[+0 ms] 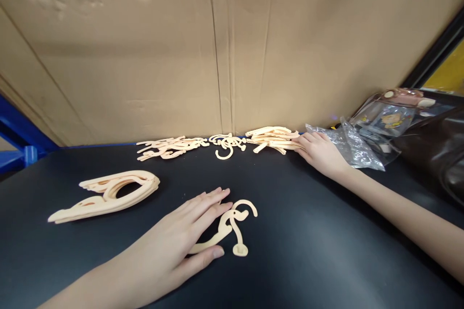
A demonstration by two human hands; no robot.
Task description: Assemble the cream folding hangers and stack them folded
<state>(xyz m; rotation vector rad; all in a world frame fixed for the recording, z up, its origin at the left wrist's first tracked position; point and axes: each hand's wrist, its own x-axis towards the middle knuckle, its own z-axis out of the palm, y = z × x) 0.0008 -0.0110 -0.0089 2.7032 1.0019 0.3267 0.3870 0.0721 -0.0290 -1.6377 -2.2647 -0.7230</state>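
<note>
My left hand (184, 231) lies over a pale beige plastic hanger piece (222, 229) on the table, its fingers stretched out flat and the thumb apart below. Part of that piece is hidden under the palm. A curved hook (250, 203) and a short arm with a round end (239, 249) show beyond the fingertips. Farther back on the right, my right hand (322, 154) has its fingers closed over the near end of a hanger arm piece (290, 145) in a pile of long beige pieces (270, 133). Its fingertips are partly hidden.
A stack of folded beige hangers (108, 198) lies at left. Along the cardboard wall (163, 58) sit a pile of slim arm pieces (170, 146) and a small pile of hooks (230, 142). Clear plastic bags (358, 147) and a dark brown bag (435, 140) crowd the right side.
</note>
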